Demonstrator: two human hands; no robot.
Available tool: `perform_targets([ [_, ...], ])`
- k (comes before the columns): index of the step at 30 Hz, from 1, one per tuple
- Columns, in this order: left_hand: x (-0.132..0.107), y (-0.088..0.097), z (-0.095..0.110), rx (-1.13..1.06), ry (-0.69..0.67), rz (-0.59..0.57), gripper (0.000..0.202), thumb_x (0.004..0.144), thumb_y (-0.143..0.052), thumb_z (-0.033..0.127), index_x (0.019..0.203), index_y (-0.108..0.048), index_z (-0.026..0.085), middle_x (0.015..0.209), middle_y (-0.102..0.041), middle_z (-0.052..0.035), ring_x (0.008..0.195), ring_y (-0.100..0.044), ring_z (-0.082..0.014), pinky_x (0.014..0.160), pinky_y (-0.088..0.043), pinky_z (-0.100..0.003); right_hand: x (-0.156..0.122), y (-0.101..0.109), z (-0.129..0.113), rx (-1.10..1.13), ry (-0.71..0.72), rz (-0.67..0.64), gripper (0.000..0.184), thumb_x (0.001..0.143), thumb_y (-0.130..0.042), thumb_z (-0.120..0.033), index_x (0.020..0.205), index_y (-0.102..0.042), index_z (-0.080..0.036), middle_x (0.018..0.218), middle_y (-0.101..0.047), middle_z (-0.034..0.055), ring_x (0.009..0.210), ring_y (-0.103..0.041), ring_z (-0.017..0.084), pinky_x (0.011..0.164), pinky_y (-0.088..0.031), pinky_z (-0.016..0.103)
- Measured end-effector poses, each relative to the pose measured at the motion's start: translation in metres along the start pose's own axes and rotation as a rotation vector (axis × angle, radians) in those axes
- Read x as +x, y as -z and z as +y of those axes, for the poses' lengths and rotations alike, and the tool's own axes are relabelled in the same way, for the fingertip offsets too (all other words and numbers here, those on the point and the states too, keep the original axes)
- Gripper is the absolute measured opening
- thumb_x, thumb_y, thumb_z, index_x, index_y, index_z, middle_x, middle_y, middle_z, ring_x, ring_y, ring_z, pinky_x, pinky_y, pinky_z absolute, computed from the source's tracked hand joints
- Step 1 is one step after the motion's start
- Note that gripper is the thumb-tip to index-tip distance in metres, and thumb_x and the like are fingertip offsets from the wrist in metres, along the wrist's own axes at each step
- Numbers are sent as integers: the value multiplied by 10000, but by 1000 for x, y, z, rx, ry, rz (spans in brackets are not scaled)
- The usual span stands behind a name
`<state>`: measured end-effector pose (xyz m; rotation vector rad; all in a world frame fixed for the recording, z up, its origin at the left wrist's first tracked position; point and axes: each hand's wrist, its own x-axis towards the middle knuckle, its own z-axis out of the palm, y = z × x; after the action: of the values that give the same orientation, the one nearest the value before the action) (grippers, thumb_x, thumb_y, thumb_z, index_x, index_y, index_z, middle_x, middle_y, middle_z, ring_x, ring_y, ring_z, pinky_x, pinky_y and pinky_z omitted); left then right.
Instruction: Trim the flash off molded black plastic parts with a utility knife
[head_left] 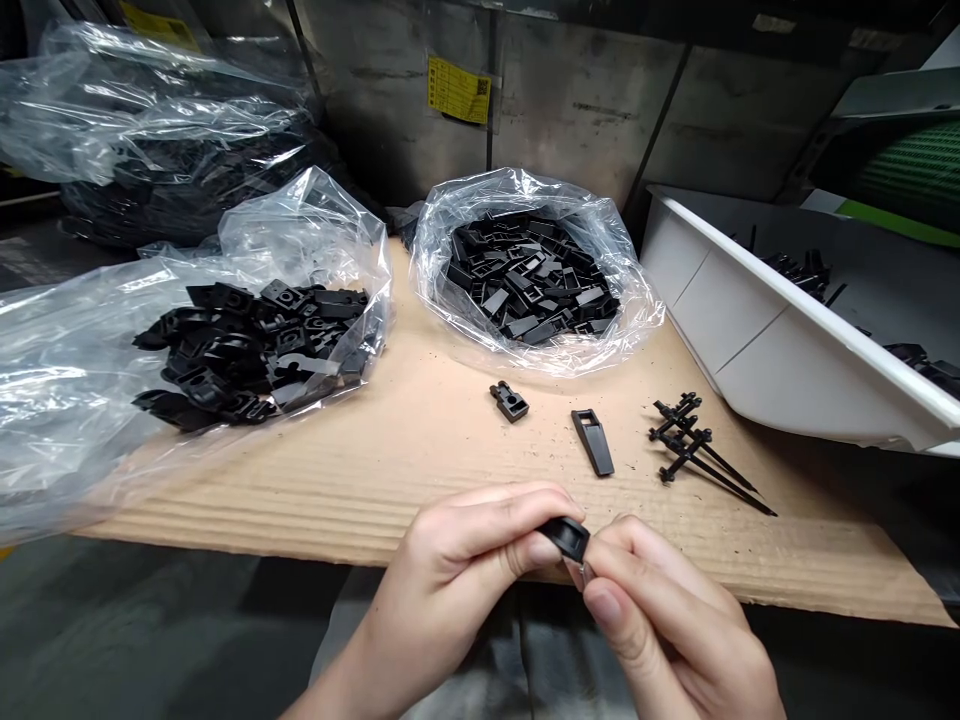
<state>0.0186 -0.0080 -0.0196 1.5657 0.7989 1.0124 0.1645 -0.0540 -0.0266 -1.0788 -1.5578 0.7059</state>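
Observation:
My left hand [480, 570] is closed, pinching a small black plastic part [568, 536] between thumb and fingers above the front edge of the cardboard. Against the right end of that part is my right hand [667, 620], its thumb and fingers pressed together. A small shiny, clear-looking bit shows at its fingertips, too small to name. Beyond the hands lie a short black clip piece [510, 401] and a tapered black plastic piece with a square hole [593, 443]. To their right rest black plastic sprues [682, 437] with long thin stems.
An open clear bag [435, 290] of tapered black pieces stands at the back. Another clear bag [97, 370] spills black parts on the left. A white bin [787, 350] with black pieces overhangs the cardboard sheet [420, 440] on the right. Bulky filled bags [172, 130] sit behind left.

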Motion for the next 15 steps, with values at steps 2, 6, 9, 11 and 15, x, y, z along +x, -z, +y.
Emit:
perform_targets([
  [2,-2,0,0,7,3,-1,153,827,-563,183,904,-694,201,914,-699,-31,879,-628,-189,746,-494,-212,-1,-1,0,16,-6,6,147,808,-494,-86,829,-592,-194,703,-489,5,624,-509,104,571,-401,201],
  [6,-3,0,-2,14,5,-7,161,825,-567,177,921,-692,212,916,-702,-27,878,-630,-187,733,-495,-206,-2,-1,-2,25,5,28,170,795,-510,-83,863,-601,-209,706,-510,7,609,-514,114,551,-398,213],
  [9,-2,0,-2,7,-4,-4,163,826,-565,170,916,-692,216,917,-700,-21,879,-627,-181,739,-491,-200,-2,-1,-3,13,-9,31,152,806,-499,-99,840,-604,-204,694,-508,10,602,-510,113,554,-403,215],
  [11,-2,0,-2,6,-10,-3,159,828,-562,176,910,-694,211,920,-698,-25,880,-625,-182,744,-491,-203,-2,-1,-2,3,-24,25,144,817,-486,-109,807,-599,-198,684,-500,9,595,-505,109,555,-408,211],
  [15,-3,1,-1,25,-17,-14,163,831,-558,184,919,-694,204,930,-694,-35,874,-626,-186,739,-496,-210,0,1,-1,-30,-45,0,155,829,-476,-123,834,-611,-198,686,-509,12,591,-505,110,534,-396,214],
])
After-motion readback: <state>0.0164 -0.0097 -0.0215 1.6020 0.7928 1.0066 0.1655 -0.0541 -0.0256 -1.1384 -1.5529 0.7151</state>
